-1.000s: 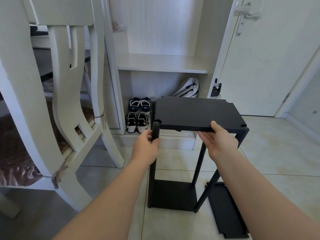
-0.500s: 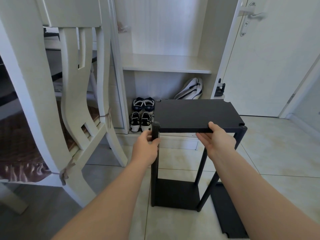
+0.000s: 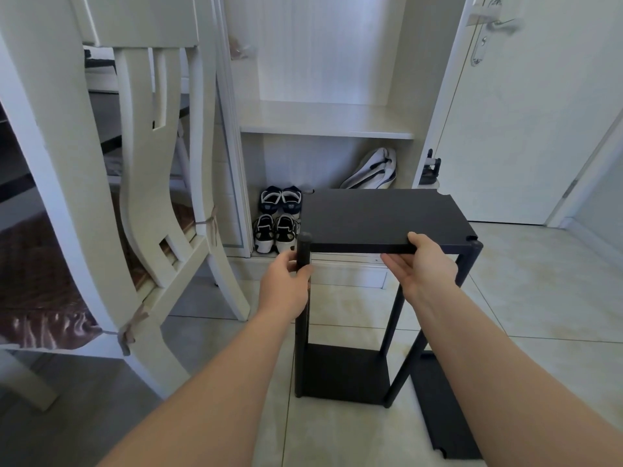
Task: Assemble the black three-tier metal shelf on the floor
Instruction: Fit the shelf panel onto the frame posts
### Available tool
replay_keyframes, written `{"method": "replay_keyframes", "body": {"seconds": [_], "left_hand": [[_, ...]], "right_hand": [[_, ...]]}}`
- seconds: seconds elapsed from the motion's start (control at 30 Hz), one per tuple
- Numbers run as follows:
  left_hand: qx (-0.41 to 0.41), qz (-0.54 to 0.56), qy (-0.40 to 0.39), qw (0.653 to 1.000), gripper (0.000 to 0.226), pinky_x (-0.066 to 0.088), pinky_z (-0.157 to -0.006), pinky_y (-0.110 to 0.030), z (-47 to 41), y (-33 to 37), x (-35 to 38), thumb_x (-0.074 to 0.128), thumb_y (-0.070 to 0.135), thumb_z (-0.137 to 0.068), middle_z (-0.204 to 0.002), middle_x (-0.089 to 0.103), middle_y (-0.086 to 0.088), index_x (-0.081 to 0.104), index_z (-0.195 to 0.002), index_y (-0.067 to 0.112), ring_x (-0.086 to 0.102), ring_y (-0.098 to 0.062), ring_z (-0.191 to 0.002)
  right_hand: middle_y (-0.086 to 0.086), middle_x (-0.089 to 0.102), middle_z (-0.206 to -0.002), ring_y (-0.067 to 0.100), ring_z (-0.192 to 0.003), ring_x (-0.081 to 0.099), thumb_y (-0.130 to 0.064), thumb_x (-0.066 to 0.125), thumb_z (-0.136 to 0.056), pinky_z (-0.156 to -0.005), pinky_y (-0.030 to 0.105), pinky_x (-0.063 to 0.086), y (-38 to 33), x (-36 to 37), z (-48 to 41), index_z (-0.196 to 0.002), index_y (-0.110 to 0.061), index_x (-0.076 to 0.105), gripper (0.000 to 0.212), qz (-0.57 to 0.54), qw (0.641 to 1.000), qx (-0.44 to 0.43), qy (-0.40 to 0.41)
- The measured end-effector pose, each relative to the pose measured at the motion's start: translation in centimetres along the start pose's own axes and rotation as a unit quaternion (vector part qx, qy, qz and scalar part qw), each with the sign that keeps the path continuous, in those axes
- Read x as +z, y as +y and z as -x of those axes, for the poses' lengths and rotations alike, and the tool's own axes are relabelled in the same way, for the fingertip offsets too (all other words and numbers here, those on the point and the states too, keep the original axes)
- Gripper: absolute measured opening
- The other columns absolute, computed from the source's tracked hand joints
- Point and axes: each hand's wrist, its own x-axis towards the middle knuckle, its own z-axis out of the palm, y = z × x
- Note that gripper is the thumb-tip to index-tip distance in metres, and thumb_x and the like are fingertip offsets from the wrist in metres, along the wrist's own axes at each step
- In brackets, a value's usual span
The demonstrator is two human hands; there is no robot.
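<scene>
Pale tiled floor (image 3: pixel 539 298) before an open white cupboard (image 3: pixel 323 119). On it stands the black shelf (image 3: pixel 391 318), upright, with its bottom panel (image 3: pixel 347 375) on the tiles and its top panel (image 3: pixel 381 217) at the post heads. The left hand (image 3: pixel 286 284) wraps the front-left post (image 3: pixel 301 348) just below its cap. The right hand (image 3: pixel 424 264) pinches the top panel's front edge, thumb above, fingers beneath. The hands are apart. A third panel (image 3: pixel 445 409) lies flat just right of the frame. At left is a white chair (image 3: pixel 67 163), and shoes (image 3: pixel 276 220) sit in the cupboard base.
</scene>
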Motion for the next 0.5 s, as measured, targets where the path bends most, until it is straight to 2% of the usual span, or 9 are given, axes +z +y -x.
{"method": "replay_keyframes", "body": {"seconds": [0.13, 0.23, 0.37, 0.43, 0.5], "left_hand": [[0.0, 0.02, 0.024, 0.999, 0.027, 0.051, -0.072, -0.026, -0.2, -0.2, 0.0, 0.058, 0.023, -0.101, -0.111, 0.066, 0.008, 0.057, -0.128, 0.026, 0.067, -0.015, -0.096], [0.002, 0.023, 0.034, 0.999, 0.021, 0.045, -0.065, -0.021, -0.5, -0.2, -0.2, 0.056, 0.022, -0.102, -0.11, 0.066, 0.008, 0.058, -0.121, 0.03, 0.067, -0.013, -0.094], [-0.001, 0.035, 0.03, 0.999, 0.024, 0.049, -0.069, -0.022, -0.4, -0.1, 0.2, 0.057, 0.022, -0.101, -0.109, 0.065, 0.01, 0.058, -0.124, 0.029, 0.067, -0.01, -0.093], [-0.017, 0.045, 0.04, 0.998, 0.024, 0.054, -0.08, -0.03, -0.4, -0.1, 0.6, 0.06, 0.023, -0.099, -0.113, 0.066, 0.007, 0.058, -0.124, 0.025, 0.067, -0.014, -0.098], [-0.038, 0.049, 0.054, 0.997, 0.018, 0.055, -0.087, -0.035, -0.3, 0.0, 0.8, 0.063, 0.025, -0.098, -0.114, 0.066, 0.004, 0.056, -0.115, 0.026, 0.066, -0.016, -0.1]], "right_hand": [[0.022, 0.072, -0.093, 0.029, -0.064, 0.075, -0.012, 0.07, -0.093, -0.061, 0.037, 0.064, 0.5, -0.1, 0.1, -0.104, -0.004, 0.06, 0.017, -0.02, 0.999, 0.033, -0.027], [0.024, 0.07, -0.092, 0.031, -0.067, 0.076, -0.012, 0.069, -0.096, -0.054, 0.035, 0.061, 1.5, -0.3, 0.2, -0.103, 0.0, 0.06, 0.016, -0.049, 0.995, 0.078, -0.045], [0.029, 0.07, -0.09, 0.033, -0.07, 0.075, -0.004, 0.061, -0.099, -0.054, 0.035, 0.061, 1.9, -0.8, -0.5, -0.111, 0.004, 0.056, 0.016, -0.08, 0.993, 0.08, -0.03], [0.03, 0.07, -0.093, 0.034, -0.073, 0.075, -0.002, 0.061, -0.099, -0.058, 0.035, 0.062, 1.8, -1.1, -0.9, -0.115, 0.005, 0.056, 0.019, -0.079, 0.994, 0.067, -0.029], [0.03, 0.069, -0.096, 0.035, -0.078, 0.075, -0.002, 0.062, -0.099, -0.06, 0.035, 0.063, 1.7, -1.3, -0.9, -0.117, 0.007, 0.056, 0.021, -0.069, 0.996, 0.051, -0.039]]}}
